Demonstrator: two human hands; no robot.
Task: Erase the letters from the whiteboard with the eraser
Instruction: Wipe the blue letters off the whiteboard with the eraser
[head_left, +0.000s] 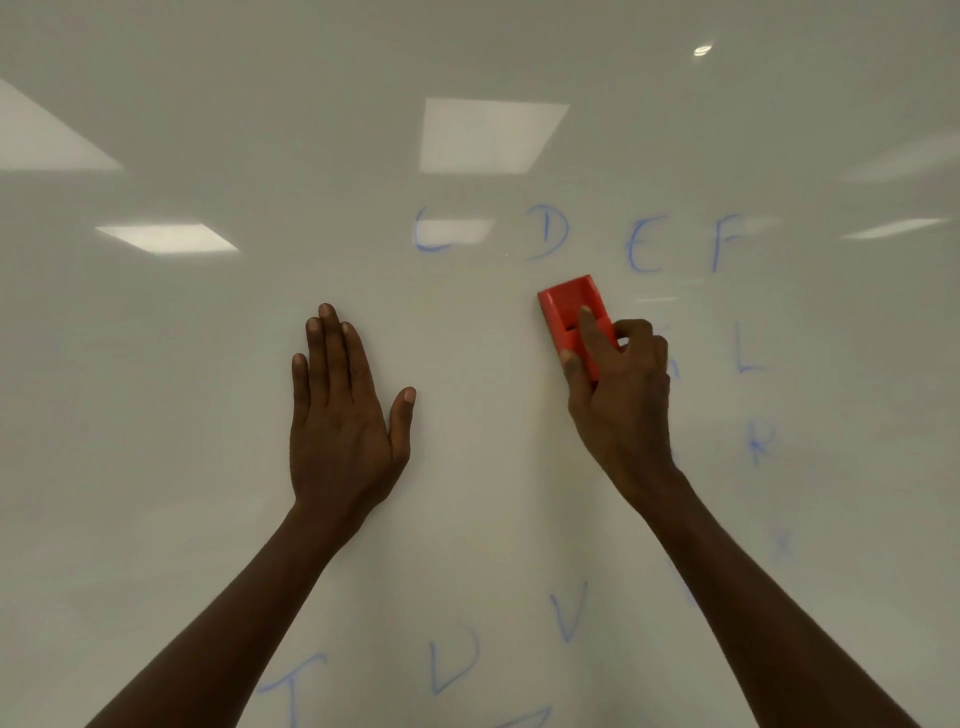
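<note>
The whiteboard (182, 441) fills the whole view. My right hand (623, 395) grips a red eraser (569, 304) and holds it flat against the board, just below the top row of blue letters C, D, E, F (545, 231). My left hand (343, 415) lies flat on the board with its fingers straight, left of the eraser. More blue letters stand at the right, L (748, 353), R (761, 441) and a faint X, and along the bottom, T (293, 686), U (452, 665) and V (569, 610).
Ceiling lights reflect as bright patches (488, 135) on the glossy board. The board between my two hands and on the left side shows no writing.
</note>
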